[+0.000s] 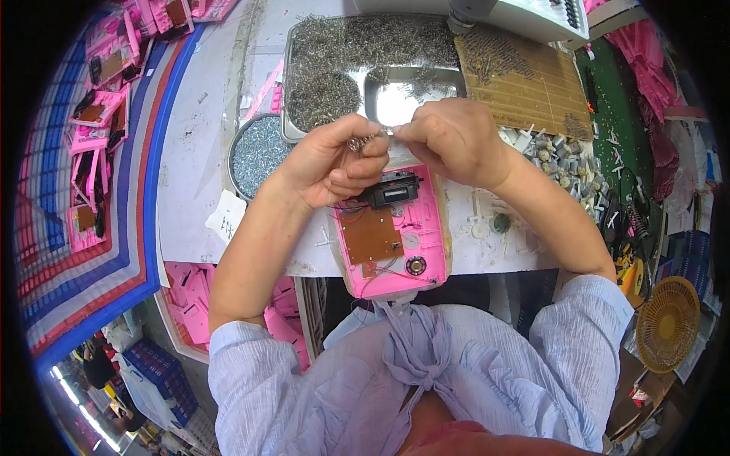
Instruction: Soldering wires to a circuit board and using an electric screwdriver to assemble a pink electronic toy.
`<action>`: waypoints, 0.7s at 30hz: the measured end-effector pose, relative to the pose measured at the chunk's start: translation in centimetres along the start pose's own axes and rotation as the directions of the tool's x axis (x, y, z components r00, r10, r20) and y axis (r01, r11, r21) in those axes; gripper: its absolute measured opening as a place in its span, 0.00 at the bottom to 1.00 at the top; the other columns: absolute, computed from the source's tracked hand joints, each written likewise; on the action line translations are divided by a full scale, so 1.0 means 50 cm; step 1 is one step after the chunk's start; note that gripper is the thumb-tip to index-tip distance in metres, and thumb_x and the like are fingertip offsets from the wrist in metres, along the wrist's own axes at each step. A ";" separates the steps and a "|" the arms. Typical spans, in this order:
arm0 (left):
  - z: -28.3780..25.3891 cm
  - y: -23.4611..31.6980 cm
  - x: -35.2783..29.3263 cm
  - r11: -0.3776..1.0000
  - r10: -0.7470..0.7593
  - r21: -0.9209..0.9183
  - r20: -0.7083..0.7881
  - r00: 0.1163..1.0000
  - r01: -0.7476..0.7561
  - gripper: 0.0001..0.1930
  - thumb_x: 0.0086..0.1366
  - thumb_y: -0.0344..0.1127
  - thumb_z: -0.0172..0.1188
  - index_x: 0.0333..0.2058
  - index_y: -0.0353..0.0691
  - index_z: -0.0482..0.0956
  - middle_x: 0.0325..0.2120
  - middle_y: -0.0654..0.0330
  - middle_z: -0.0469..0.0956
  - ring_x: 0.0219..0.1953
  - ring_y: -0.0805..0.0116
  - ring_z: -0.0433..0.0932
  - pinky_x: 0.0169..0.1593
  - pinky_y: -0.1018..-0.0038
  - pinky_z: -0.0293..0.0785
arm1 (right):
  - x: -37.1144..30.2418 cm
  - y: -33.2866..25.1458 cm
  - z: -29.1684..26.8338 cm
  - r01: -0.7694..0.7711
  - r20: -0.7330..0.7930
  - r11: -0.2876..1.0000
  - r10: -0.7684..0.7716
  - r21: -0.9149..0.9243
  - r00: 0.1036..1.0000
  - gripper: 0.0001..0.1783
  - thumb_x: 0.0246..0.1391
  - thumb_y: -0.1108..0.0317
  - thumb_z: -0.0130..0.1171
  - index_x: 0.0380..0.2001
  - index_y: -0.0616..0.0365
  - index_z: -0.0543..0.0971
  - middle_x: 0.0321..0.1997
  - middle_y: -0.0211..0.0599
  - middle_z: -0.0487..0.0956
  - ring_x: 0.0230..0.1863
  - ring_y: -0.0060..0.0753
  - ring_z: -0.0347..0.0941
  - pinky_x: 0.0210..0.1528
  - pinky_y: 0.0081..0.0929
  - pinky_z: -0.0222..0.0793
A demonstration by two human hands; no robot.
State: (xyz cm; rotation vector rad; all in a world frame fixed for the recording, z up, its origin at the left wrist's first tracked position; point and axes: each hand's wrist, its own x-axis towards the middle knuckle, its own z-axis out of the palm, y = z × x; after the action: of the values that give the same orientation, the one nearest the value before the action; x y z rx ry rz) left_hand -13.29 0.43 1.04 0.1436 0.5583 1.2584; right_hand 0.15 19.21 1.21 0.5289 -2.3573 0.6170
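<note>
My left hand (338,159) is closed around a small bunch of metal springs (360,142), with thumb and forefinger pinched together. Its fingertips nearly meet those of my right hand (449,137), which is also pinched. Something tiny and shiny shows between the two hands, too small to name. Below them lies a pink plastic housing (437,228), its inside facing up. It carries a brown circuit board (369,235), a black mechanism (395,190), a round metal-rimmed part (416,264) and thin wires.
Beyond my hands stands a metal tray (378,99) with springs in its compartments. Screws (266,156) fill a round tin at the left. More springs lie on cardboard (544,87) at the right, near a pile of small motors (566,163). Pink housings (91,137) line the far left.
</note>
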 end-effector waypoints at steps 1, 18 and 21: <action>0.004 -0.004 0.000 0.996 0.072 0.060 -0.044 0.996 -0.069 0.15 0.73 0.43 0.46 0.28 0.41 0.67 0.15 0.65 0.66 0.12 0.84 0.58 0.11 0.88 0.53 | 0.002 -0.010 -0.007 -0.106 0.042 0.993 0.104 0.052 0.994 0.14 0.48 0.75 0.67 0.38 0.55 0.76 0.19 0.32 0.72 0.20 0.31 0.72 0.21 0.27 0.66; 0.030 0.000 -0.006 0.863 0.280 0.486 -0.234 0.931 -0.138 0.14 0.71 0.44 0.53 0.30 0.42 0.72 0.19 0.69 0.68 0.15 0.84 0.56 0.18 0.83 0.49 | 0.015 0.005 -0.001 -0.350 0.117 0.936 0.346 0.021 0.931 0.12 0.62 0.56 0.57 0.37 0.53 0.75 0.24 0.43 0.79 0.28 0.49 0.77 0.29 0.40 0.69; 0.029 -0.011 0.003 0.797 0.406 0.573 -0.273 0.873 -0.192 0.12 0.71 0.42 0.55 0.33 0.41 0.73 0.21 0.69 0.71 0.16 0.85 0.59 0.19 0.84 0.52 | 0.006 0.026 0.001 -0.399 0.171 0.911 0.412 -0.106 0.895 0.15 0.62 0.53 0.56 0.36 0.54 0.77 0.23 0.43 0.79 0.26 0.47 0.76 0.29 0.40 0.69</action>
State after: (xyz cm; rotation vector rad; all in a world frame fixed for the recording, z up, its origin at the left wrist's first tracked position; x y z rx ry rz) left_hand -12.08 0.68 2.02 0.4766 1.2705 1.4288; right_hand -0.74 20.17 1.02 0.0574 -2.6868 0.6911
